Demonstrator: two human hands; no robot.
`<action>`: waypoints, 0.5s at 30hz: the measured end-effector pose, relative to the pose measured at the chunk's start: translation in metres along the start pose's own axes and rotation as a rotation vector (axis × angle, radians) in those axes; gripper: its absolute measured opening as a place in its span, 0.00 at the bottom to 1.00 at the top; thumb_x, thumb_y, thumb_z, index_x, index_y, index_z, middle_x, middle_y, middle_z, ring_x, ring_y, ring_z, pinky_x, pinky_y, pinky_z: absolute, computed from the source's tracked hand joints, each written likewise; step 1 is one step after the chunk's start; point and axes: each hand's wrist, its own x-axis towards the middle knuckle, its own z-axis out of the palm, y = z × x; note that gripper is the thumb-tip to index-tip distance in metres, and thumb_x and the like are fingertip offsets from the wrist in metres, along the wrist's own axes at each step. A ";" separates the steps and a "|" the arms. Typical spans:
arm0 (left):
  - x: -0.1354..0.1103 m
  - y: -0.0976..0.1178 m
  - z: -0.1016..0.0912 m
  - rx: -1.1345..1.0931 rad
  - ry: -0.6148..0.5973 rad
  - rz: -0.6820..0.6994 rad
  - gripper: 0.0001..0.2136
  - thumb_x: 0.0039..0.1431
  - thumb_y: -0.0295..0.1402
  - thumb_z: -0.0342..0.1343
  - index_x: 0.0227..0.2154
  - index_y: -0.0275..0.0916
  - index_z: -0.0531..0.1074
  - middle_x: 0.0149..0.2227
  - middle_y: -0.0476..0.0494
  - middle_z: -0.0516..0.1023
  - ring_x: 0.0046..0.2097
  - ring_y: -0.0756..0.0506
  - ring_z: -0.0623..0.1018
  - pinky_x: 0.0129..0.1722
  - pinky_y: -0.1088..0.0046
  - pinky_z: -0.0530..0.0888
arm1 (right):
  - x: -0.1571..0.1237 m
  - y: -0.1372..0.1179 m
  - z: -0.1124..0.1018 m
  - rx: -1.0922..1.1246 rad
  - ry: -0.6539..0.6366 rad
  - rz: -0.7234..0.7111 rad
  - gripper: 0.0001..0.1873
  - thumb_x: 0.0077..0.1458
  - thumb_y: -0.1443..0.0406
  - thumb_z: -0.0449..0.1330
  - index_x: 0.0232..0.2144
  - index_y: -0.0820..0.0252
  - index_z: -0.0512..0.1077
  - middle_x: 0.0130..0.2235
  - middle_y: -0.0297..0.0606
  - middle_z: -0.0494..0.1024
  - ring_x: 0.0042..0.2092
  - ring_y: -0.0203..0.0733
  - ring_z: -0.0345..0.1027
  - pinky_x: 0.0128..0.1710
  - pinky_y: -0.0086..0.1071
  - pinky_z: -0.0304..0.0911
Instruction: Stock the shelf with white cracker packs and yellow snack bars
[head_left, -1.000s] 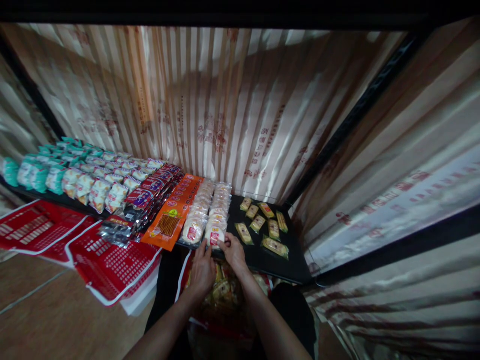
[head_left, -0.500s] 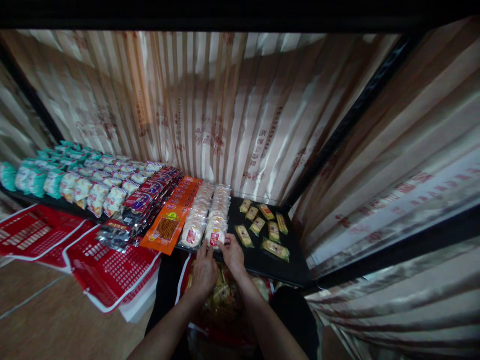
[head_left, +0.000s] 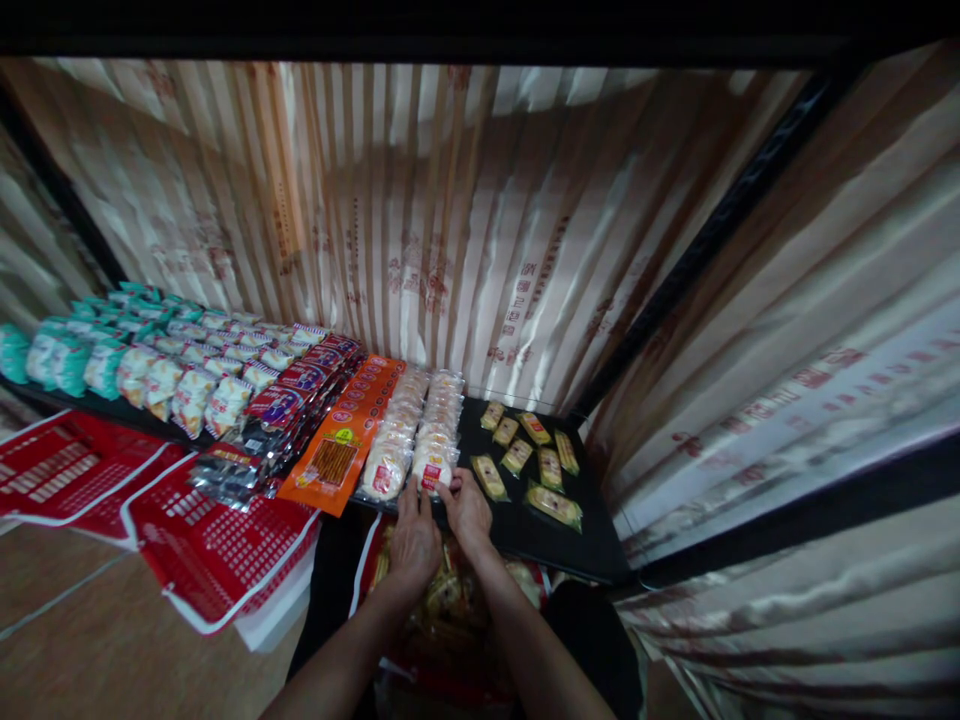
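Pretty sure this is a shop, or at least a shop-style display: black shelf [head_left: 589, 540] with packaged snacks [head_left: 437, 430] in tidy rows, teal packs [head_left: 69, 368] way over at 9 o'clock. Red shopping baskets [head_left: 154, 512] sit at 8 o'clock, printed sheeting [head_left: 465, 200] at 12.

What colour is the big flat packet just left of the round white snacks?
The flat packet is mostly bright orange, seen best in the head view.

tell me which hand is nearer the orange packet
Left. The left hand is to the right of the orange packet, fingertips at the front of the white packs; the right hand is at those packs too, but farther right.
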 end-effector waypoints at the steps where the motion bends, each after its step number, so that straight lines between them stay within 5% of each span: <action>1: 0.000 0.000 0.000 0.005 0.001 -0.001 0.26 0.51 0.22 0.44 0.56 0.24 0.58 0.62 0.26 0.54 0.63 0.36 0.55 0.60 0.59 0.58 | 0.000 0.000 0.001 -0.011 0.008 0.007 0.13 0.50 0.58 0.56 0.38 0.54 0.66 0.33 0.32 0.76 0.34 0.38 0.70 0.31 0.29 0.57; 8: -0.004 -0.005 0.009 0.024 0.020 0.045 0.27 0.50 0.20 0.44 0.56 0.21 0.56 0.61 0.23 0.53 0.63 0.35 0.55 0.60 0.57 0.57 | -0.005 0.004 0.003 0.027 0.037 -0.051 0.15 0.50 0.57 0.54 0.40 0.57 0.67 0.34 0.34 0.75 0.32 0.38 0.68 0.32 0.29 0.60; 15: -0.019 -0.013 0.014 0.005 0.178 0.202 0.21 0.51 0.21 0.46 0.51 0.28 0.63 0.57 0.28 0.60 0.60 0.37 0.60 0.56 0.59 0.63 | -0.034 0.013 -0.005 0.357 0.123 -0.048 0.19 0.54 0.55 0.50 0.42 0.62 0.67 0.34 0.39 0.75 0.32 0.36 0.68 0.32 0.28 0.63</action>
